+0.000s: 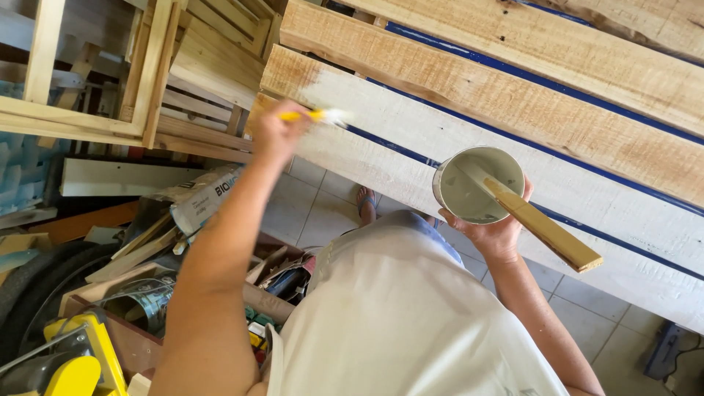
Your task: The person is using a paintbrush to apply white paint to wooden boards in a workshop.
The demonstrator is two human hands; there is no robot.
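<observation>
- Nearest the camera, the right hand (493,233) cups a round white paint pot (478,183) from beneath, its grip wrapped about the pot's lower wall. The pot holds pale grey-white paint, and a flat wooden stir stick (544,224) leans out of it over the rim, away from the planks.
- Just past the pot lies the lowest plank (587,246), already coated white along nearly all its visible length.
- Left of the pot, the left hand (273,133) has its grip pinched on a yellow-handled brush (317,115), bristles touching the second plank (513,158) at that plank's left end.
- That second plank looks white from right of the pot to the brush; a bare patch remains at its left end, beyond the brush.
- Farther from the pot, the upper planks (506,95) show raw, unpainted wood, with blue showing in the gaps.
- By my judgement, roughly two planks are done, and the upper ones are left.
- Far left of the pot stand bare wooden frames (147,73).
</observation>
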